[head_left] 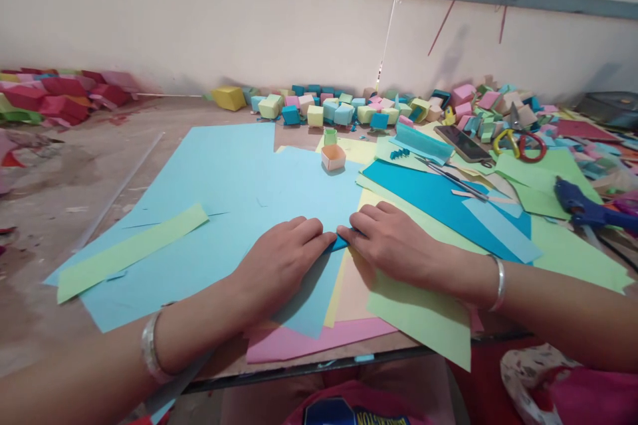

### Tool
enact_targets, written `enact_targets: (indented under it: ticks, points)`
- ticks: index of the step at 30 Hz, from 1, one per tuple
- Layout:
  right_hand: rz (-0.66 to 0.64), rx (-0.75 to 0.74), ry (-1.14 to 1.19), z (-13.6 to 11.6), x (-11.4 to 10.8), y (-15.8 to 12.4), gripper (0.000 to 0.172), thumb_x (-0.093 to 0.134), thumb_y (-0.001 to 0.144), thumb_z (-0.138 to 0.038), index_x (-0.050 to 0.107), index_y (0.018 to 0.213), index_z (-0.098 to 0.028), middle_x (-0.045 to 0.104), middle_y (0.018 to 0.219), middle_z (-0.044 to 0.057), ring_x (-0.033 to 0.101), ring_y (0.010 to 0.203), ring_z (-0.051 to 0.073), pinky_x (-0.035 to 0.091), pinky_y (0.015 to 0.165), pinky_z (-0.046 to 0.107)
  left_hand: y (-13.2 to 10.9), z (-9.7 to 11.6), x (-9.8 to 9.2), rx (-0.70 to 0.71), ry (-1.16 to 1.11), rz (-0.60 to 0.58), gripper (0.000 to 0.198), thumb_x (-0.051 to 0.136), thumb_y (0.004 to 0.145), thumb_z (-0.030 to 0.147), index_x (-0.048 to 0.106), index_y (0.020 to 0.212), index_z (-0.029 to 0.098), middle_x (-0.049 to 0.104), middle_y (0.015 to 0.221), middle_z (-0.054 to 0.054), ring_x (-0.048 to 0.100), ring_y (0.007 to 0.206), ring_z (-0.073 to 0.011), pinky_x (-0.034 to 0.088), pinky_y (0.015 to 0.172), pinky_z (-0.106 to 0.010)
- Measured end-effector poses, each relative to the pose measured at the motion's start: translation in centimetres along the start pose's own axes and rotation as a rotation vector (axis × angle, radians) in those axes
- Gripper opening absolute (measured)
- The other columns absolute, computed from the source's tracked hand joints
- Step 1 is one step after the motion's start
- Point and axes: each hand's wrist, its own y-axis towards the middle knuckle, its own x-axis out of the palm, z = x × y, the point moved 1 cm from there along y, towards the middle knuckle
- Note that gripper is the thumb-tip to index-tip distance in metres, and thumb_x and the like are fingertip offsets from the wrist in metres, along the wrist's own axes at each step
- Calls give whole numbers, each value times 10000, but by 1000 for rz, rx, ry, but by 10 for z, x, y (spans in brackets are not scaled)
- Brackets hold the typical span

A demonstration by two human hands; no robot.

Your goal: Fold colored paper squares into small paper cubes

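A small piece of folded dark blue paper [339, 243] lies on the light blue sheets [224, 166] near the table's front edge. My left hand [286, 255] grips its left end with thumb and fingers closed. The other end is pinched by my right hand [386, 239], fingers curled over it. Most of the folded piece is hidden under my fingers. Just beyond my hands stands an open peach paper box [333, 157], with a small green paper piece [330, 137] behind it. A light green strip [134, 252] rests to the left.
Paper cubes [343, 113] line the wall, with red and pink ones [64, 96] at far left. On the right are tweezers [451, 178], a phone [463, 145], scissors [520, 144], a blue glue gun [593, 208] and a large dark blue sheet [413, 189]. Coloured sheets overhang the front edge.
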Motion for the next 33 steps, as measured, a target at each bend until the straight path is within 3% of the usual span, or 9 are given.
enact_targets:
  ticks: [4, 7, 15, 19, 26, 28, 33]
  points:
    - [-146, 2, -83, 1, -8, -6, 202, 493, 863, -40, 583, 713, -141, 546, 766, 76, 390, 702, 186, 157, 597, 338, -1, 0, -2, -6, -3, -7, 313, 376, 948, 118, 627, 1130, 156, 610, 875, -65, 550, 772, -208, 476, 694, -352]
    - [-183, -7, -119, 3, -12, -10, 190, 516, 823, -28, 564, 685, -150, 532, 748, 77, 382, 685, 187, 143, 591, 338, -1, -1, -2, -25, -35, -25, 325, 373, 938, 98, 628, 1129, 164, 615, 887, -64, 553, 786, -205, 476, 708, -348]
    - [-193, -20, -115, 5, -17, -9, 220, 498, 846, -27, 555, 677, -155, 530, 741, 78, 393, 690, 188, 129, 581, 342, 3, -3, -2, -79, -128, -8, 254, 430, 958, 201, 654, 1077, 187, 589, 841, -45, 539, 786, -184, 450, 691, -303]
    - [-187, -15, -106, 4, -20, -8, 217, 492, 854, -28, 562, 689, -151, 535, 748, 78, 393, 692, 187, 138, 585, 344, 2, -2, -2, -46, -78, -10, 318, 412, 956, 166, 607, 1204, 204, 576, 859, -45, 515, 766, -174, 444, 696, -300]
    - [-72, -45, -35, -6, -9, -5, 199, 444, 906, -68, 594, 798, -140, 548, 777, 70, 401, 708, 191, 148, 586, 347, 4, 1, -4, -8, 15, -50, 303, 421, 948, 156, 608, 1184, 181, 567, 830, -51, 496, 729, -189, 417, 659, -314]
    - [-90, -31, -1, -6, -6, -4, 197, 443, 908, -67, 592, 797, -134, 551, 774, 72, 397, 704, 187, 152, 582, 345, 1, 2, -10, 10, 59, -59, 304, 418, 919, 104, 635, 1124, 165, 574, 811, -55, 498, 706, -192, 401, 637, -317]
    - [-157, 19, 56, -4, -10, -1, 251, 400, 964, -111, 595, 807, -128, 583, 798, 78, 397, 692, 178, 167, 576, 339, -14, 0, -25, -38, 205, -150, 306, 414, 752, -22, 659, 727, 158, 540, 634, -55, 451, 549, -185, 299, 507, -331]
